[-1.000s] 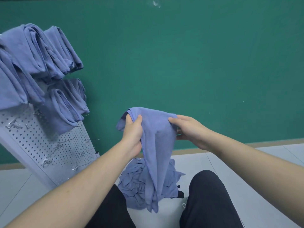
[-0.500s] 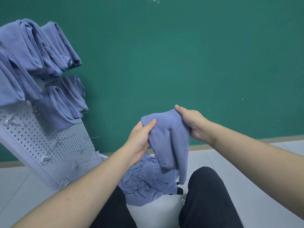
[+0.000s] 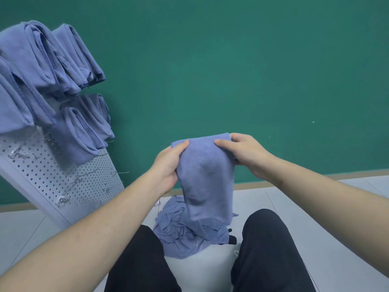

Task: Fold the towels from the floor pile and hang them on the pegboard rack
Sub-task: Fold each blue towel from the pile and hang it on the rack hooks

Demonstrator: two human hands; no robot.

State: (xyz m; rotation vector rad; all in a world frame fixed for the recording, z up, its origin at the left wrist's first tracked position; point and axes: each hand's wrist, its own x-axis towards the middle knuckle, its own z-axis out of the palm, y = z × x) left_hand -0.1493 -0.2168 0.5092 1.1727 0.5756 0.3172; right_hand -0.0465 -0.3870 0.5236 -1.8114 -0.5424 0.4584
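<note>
Blue towel (image 3: 205, 175) held up, folded over, hanging in long narrow drape above floor pile (image 3: 185, 234) of crumpled blue towels. White pegboard rack (image 3: 63, 182) at left, tilted, folded blue towels (image 3: 42, 70) hung on upper pegs, lower hooks bare.

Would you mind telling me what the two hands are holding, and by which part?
Both hold one blue towel by its folded top edge: left hand at the left end, right hand at the right.
</note>
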